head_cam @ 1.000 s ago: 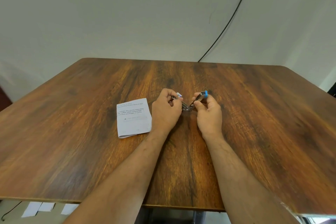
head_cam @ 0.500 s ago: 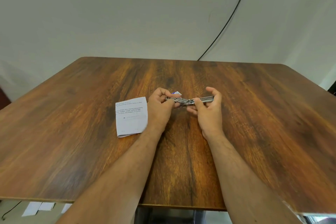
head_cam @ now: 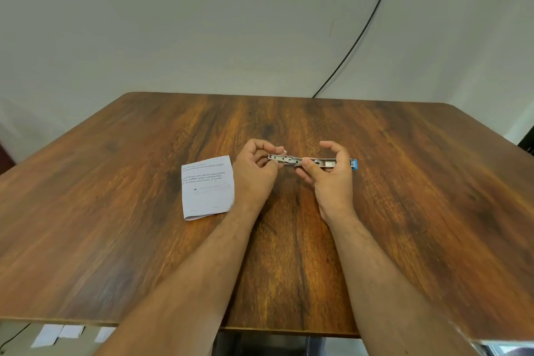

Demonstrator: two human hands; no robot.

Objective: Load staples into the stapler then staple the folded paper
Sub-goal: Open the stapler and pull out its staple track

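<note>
Holding opened-flat stapler (head_cam: 309, 161) above table (head_cam: 404, 211).
Left hand (head_cam: 254, 173) and right hand (head_cam: 332, 179) each pinch one end; folded paper (head_cam: 207, 186) lies beside the left.

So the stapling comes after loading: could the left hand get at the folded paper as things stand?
Probably yes: the folded paper lies flat right beside the left hand, nothing between them, but that hand is busy gripping the stapler.

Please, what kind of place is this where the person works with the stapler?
Probably a plain office or workroom. A large wooden table stands against a bare pale wall, a black cable runs down that wall, and a folded printed paper lies by the hands holding an opened stapler.
</note>
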